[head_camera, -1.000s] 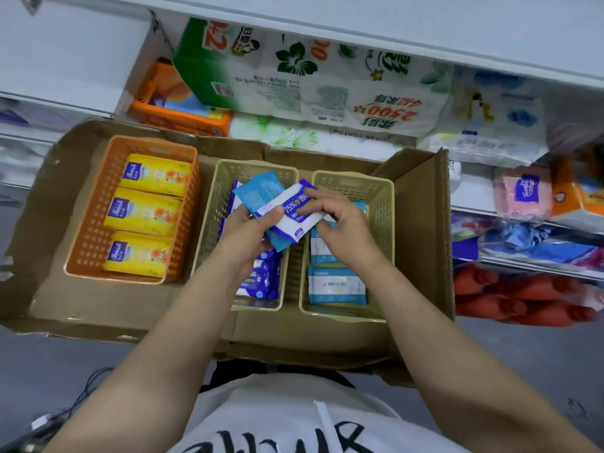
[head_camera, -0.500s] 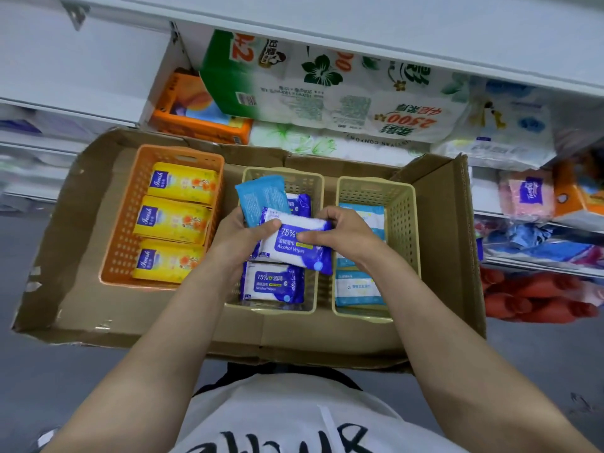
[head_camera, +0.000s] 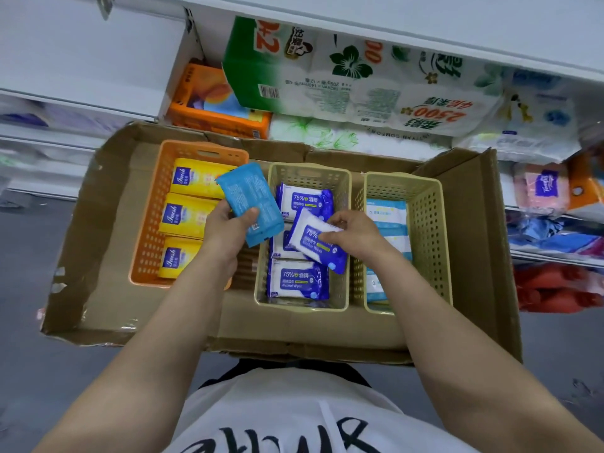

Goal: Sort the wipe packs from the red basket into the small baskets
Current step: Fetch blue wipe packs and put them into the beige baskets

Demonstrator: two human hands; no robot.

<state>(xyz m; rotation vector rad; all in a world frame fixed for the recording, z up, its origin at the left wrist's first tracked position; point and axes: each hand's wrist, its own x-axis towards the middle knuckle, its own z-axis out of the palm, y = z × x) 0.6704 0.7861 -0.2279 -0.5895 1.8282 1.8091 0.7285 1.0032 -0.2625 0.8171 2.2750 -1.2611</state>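
Note:
My left hand [head_camera: 225,230] grips a light blue wipe pack [head_camera: 250,199], held upright over the gap between the orange basket [head_camera: 153,204] and the middle beige basket [head_camera: 340,191]. My right hand [head_camera: 351,235] pinches a dark blue alcohol wipe pack [head_camera: 313,248], tilted, just above the same kind of packs [head_camera: 297,282] lying in the middle basket. The right beige basket [head_camera: 428,237] holds white and light blue packs [head_camera: 385,210]. Three yellow packs [head_camera: 184,217] fill the orange basket. No red basket is in view.
All three baskets stand in an open cardboard box [head_camera: 108,243] with a raised right flap [head_camera: 474,223]. Behind it, shelves carry a green tissue bundle [head_camera: 343,73] and an orange pack [head_camera: 212,99]. Red packages [head_camera: 555,286] lie at the right. Grey floor lies on the left.
The two hands have parted. My right hand took the dark blue pack off the left hand and lowered it toward the middle basket; the left hand keeps the light blue pack.

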